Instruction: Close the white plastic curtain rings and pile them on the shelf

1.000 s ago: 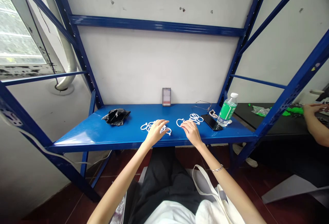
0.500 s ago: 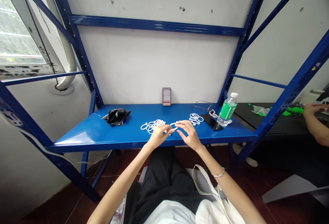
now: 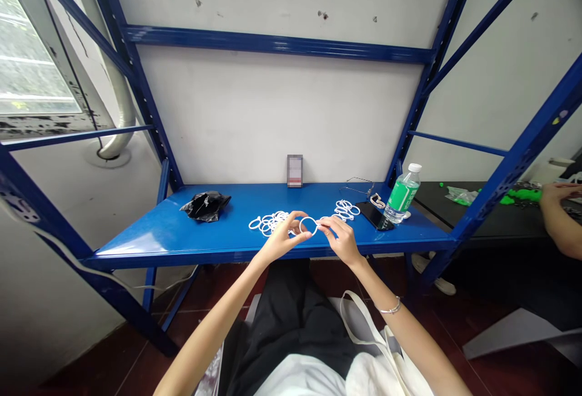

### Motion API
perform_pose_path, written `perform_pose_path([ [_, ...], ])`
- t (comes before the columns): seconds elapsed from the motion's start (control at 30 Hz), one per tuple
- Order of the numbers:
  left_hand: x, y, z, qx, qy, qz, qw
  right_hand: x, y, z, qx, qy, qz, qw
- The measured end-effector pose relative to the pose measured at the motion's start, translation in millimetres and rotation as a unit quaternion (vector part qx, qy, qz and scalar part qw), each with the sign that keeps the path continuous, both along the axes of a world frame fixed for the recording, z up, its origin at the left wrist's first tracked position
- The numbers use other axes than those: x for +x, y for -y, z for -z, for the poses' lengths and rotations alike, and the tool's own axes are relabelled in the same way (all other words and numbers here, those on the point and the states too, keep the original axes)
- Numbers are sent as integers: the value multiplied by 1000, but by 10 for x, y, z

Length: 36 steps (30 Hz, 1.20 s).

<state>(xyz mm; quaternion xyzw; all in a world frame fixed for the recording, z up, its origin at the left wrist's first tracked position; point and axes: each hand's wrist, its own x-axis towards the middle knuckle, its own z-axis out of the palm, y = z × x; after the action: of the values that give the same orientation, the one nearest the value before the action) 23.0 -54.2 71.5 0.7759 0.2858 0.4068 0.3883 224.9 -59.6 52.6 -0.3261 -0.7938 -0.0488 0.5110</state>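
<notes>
Between my two hands a white ring (image 3: 308, 218) is held up over the front of the blue table, its round opening facing me. My left hand (image 3: 286, 233) curls around its left side, thumb below and fingers above. The fingertips of my right hand (image 3: 340, 237) pinch its right edge. On the table behind my left hand lies a pile of white rings (image 3: 268, 224), partly hidden by that hand. A smaller group of white rings (image 3: 346, 210) rests beyond my right hand.
A black plastic bag (image 3: 207, 206) lies at the left of the blue table (image 3: 159, 226). A small box (image 3: 294, 171) stands against the wall. Eyeglasses (image 3: 358, 188), a phone (image 3: 375, 216) and a water bottle (image 3: 402, 193) are at the right. Another person's hand (image 3: 561, 193) works at the neighbouring dark table.
The ring has turned from nearly edge-on to facing me. My left fingers have opened around its side, and my right fingers have closed into a pinch on its right edge.
</notes>
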Motion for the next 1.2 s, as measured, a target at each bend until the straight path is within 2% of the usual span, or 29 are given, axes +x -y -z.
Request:
perform_pose_path([
  [0.17, 2, 51, -2, 177, -120, -77, 974, -7, 25, -25, 5, -6, -10, 1000],
  [0.3, 25, 57, 21, 252, -159, -136, 945, -20, 34, -16, -12, -12, -10, 1000],
  [0.43, 39, 60, 40, 298, -166, -147, 928, -33, 36, -7, -27, -18, -9, 999],
  [0.77, 46, 19, 110, 308, -154, -151, 927, -42, 32, 10, -42, -26, -6, 999],
  [0.9, 34, -52, 139, 304, -170, -172, 922, -11, -7, -6, -65, -20, 0, 998],
  [1.03, -55, -253, 250, 292, -196, -244, 904, 109, -180, 72, -84, 13, 78, 993],
  [1.1, -133, -381, 341, 281, -211, -289, 891, 194, -306, 180, -79, 43, 130, 987],
  [1.2, -264, -553, 493, 259, -227, -323, 882, 304, -475, 386, -79, 103, 178, 975],
])
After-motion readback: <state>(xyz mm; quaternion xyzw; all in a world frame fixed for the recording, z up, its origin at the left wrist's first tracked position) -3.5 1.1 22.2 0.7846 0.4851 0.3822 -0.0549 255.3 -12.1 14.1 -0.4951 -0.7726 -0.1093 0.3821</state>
